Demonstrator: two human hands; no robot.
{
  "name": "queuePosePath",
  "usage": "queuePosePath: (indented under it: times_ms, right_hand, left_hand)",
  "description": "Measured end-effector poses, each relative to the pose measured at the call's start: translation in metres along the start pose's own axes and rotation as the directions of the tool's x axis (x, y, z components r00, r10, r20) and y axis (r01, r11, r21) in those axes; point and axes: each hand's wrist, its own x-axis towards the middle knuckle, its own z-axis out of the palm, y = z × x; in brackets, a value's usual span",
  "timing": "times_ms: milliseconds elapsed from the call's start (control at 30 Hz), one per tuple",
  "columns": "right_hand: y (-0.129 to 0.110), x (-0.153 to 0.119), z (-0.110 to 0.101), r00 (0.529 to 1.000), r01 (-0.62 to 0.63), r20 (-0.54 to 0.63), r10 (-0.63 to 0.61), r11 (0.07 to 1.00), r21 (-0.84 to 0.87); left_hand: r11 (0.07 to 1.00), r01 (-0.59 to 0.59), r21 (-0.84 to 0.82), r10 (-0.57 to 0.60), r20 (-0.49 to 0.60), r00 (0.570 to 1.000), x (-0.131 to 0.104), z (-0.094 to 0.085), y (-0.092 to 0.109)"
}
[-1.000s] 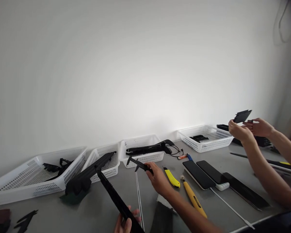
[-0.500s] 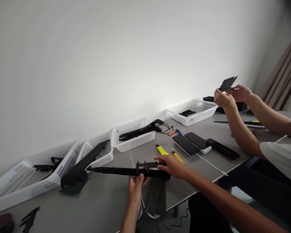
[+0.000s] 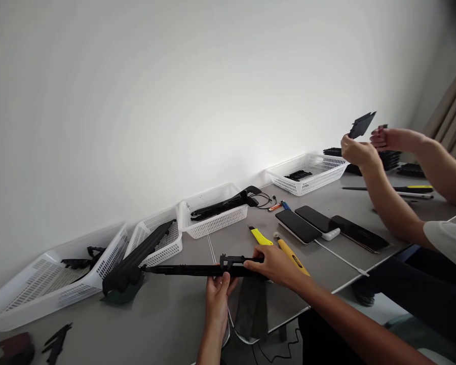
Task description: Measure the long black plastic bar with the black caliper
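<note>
The left hand [image 3: 217,290] closes its grip from below around the middle of a long black strip [image 3: 182,270], which lies level just above the counter [image 3: 175,314]. The right hand [image 3: 273,263] pinches a black caliper [image 3: 233,262] that sits on the strip just right of the left grip, its jaws straddling the strip's edge as far as can be told. The far end of the strip reaches well left of both grips, toward a stack of black parts [image 3: 137,263] leaning out of a small white basket [image 3: 163,243].

Just beyond the right grip lie a yellow knife [image 3: 261,236] and an orange-handled tool [image 3: 291,253]; farther right are three phones [image 3: 319,223]. A dark cloth [image 3: 253,304] hangs over the counter edge beneath the grips.

Judged from here, the strip is long and held only near one end, so its free end could sag or swing and knock the stacked parts. The caliper is held by fingertips alone; a slight tilt could let it slip off the thin edge. Another person's hands [image 3: 359,151] work a small black piece [image 3: 362,124] well to the right, clear of both grips.
</note>
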Motion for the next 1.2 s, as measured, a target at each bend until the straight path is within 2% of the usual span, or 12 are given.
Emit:
queuePosePath:
  times_ms: [167,267,467,567,733,933,1200]
  right_hand:
    - [-0.008,-0.004,0.003,0.996,-0.068,-0.071,0.059,0.989,-0.130]
    - [-0.011,-0.002,0.010,0.994,-0.060,-0.097,0.044,0.985,-0.165]
    - [0.000,-0.002,0.016,0.997,0.074,0.013,-0.073,0.991,-0.107]
    - [0.006,-0.004,0.014,0.995,0.097,0.044,-0.094,0.992,-0.083]
    - [0.006,-0.003,0.017,0.997,0.079,0.006,-0.079,0.992,-0.102]
    - [0.006,-0.004,0.024,0.995,0.027,-0.085,-0.044,0.981,-0.191]
    - [0.010,-0.005,0.027,0.995,0.028,-0.092,-0.042,0.990,-0.140]
  left_hand:
    - [1.000,0.011,0.010,-0.011,-0.003,1.000,-0.002,0.004,0.003]
    - [1.000,0.003,0.012,-0.003,0.017,1.000,-0.003,0.005,0.004]
    - [1.000,0.012,0.023,-0.013,0.038,0.999,-0.001,0.001,0.004]
    - [1.000,0.015,0.010,-0.015,0.035,0.999,0.000,0.001,0.004]
    - [1.000,-0.010,-0.029,0.010,-0.002,1.000,-0.003,0.006,0.003]
    - [1.000,0.011,-0.026,-0.011,-0.011,1.000,-0.002,0.006,0.005]
    - [0.998,0.031,-0.056,-0.028,0.051,0.998,-0.003,0.006,0.005]
